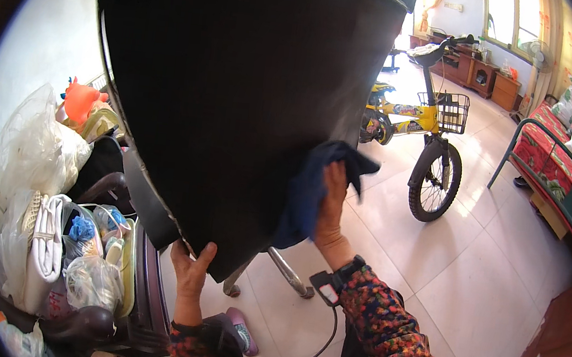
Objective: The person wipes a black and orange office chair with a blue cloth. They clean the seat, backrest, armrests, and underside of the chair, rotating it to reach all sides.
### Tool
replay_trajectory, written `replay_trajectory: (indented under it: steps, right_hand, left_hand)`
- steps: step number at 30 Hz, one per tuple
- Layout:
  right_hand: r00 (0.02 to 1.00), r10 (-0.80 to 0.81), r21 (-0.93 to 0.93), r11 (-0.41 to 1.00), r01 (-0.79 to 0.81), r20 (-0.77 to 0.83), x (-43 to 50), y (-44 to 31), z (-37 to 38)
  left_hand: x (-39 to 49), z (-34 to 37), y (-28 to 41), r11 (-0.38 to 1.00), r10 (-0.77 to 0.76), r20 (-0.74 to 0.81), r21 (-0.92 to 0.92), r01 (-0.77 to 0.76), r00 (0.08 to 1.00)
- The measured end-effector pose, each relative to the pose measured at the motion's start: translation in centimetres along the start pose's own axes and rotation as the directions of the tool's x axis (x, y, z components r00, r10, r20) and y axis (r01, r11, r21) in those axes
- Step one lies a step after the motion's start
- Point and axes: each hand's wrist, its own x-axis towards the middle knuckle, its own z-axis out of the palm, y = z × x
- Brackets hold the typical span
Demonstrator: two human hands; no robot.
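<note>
A large black panel with a worn, pale edge, perhaps part of a chair, fills the upper middle of the head view and stands tilted before me. At its lower left corner, my left hand grips the edge, thumb in front. My right hand presses a dark blue cloth against the panel's lower right side, and one end of the cloth hangs loose. A device on a strap sits on my right wrist, with a cable running down. Metal legs show below the panel.
On the left, a dark wooden seat holds plastic bags and folded white cloth. A yellow bicycle with a basket stands on the tiled floor to the right. Beyond it are a metal-framed bed and low wooden cabinets.
</note>
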Motion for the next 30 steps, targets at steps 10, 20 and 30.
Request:
replay_trajectory:
  steps: [10,20,30]
  right_hand:
    - [0.971,0.228,0.069,0.970,-0.232,0.066,-0.9,-1.0,0.0]
    - [0.963,-0.226,-0.278,0.925,0.259,0.147,21.6,-2.4,-2.4]
    - [0.987,0.151,-0.167,0.976,-0.141,0.051,-2.3,1.0,3.4]
  left_hand:
    - [0.3,-1.7,-1.0,0.993,0.016,-0.079,-0.112,-0.025,0.997]
    - [1.6,-2.4,-2.2,0.997,0.002,-0.050,-0.078,-0.006,0.999]
    - [1.0,-1.2,-2.6,0.998,0.016,-0.045,-0.052,-0.018,0.999]
